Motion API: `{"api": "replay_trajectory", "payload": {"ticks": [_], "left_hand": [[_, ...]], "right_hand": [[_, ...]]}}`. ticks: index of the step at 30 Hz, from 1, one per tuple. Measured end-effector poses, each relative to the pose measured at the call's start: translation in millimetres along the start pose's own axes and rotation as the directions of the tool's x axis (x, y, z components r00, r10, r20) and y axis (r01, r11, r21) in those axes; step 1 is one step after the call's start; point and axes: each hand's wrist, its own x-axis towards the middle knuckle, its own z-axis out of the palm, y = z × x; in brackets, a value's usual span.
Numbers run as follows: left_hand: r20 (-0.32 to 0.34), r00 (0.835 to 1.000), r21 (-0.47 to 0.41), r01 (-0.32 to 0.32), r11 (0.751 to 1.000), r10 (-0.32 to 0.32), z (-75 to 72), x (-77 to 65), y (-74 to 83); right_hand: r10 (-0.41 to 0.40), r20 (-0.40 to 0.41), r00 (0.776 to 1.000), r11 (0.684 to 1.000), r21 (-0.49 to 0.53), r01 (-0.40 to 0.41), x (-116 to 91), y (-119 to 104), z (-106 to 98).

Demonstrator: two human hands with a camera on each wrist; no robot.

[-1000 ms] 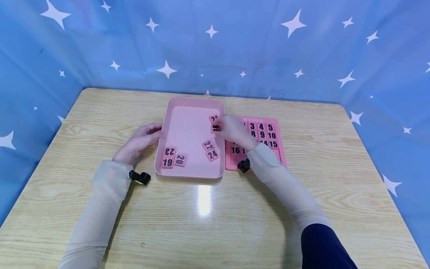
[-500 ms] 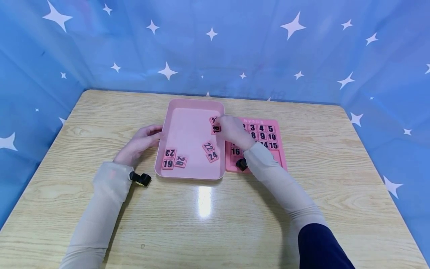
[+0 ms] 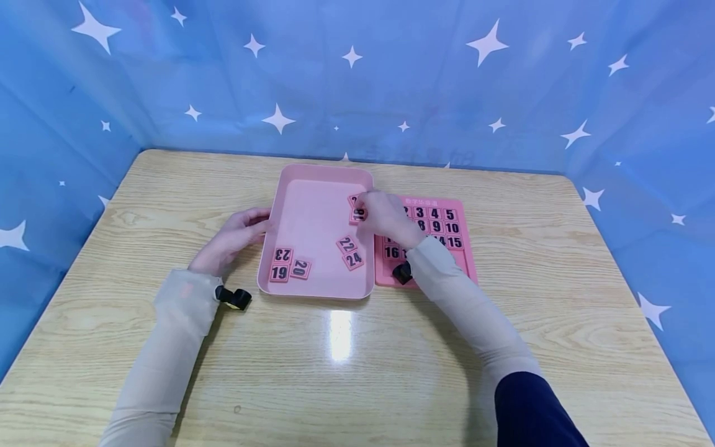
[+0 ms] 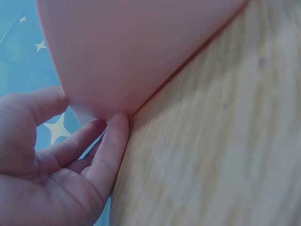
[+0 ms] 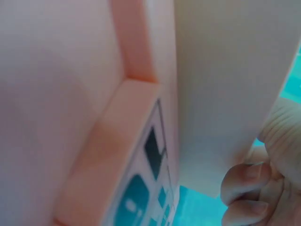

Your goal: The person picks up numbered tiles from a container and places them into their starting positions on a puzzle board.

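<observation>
My left hand [image 3: 237,234] touches the outside of the shallow pink tray [image 3: 318,292] at its left wall. In the left wrist view, the loosely bent fingers [image 4: 115,141] press their tips against the tray's wall near its base. The right hand [image 3: 385,217] reaches over the tray's right wall, pinching the pink number tile 18 [image 3: 357,216] between thumb and forefinger; its fingertips are largely hidden. Another tile [image 3: 353,200] lies just above, partly covered. Two curled fingers [image 5: 244,181] show outside the wall in the right wrist view.
Tiles 22 [image 3: 346,244] and 24 [image 3: 353,259] lie in the tray's lower right. Tiles 23 [image 3: 283,255], 19 [image 3: 279,273] and 20 [image 3: 300,268] sit lower left. Right of the tray is a pink number board [image 3: 469,264] with rows of tiles, partly under the right forearm.
The right fingers have closed in slightly over tile 18 and cover more of the tile above it. Tile 18 has shifted slightly left. The left hand stays at the tray wall.
</observation>
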Motion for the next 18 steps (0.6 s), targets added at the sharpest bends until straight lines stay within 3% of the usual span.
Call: {"api": "replay_trajectory", "payload": {"ticks": [8,18], "left_hand": [[-0.01,1.0,0.017,0.006,1.0,-0.006,0.9,0.1,0.4],[-0.004,1.0,0.009,0.008,1.0,-0.008,2.3,-2.5,2.2]], "right_hand": [[-0.091,-0.118,0.989,0.987,0.118,0.105,-20.2,2.4,-19.1],[-0.089,-0.162,0.983,0.984,0.138,0.112,-63.7,15.8,-36.3]]}}
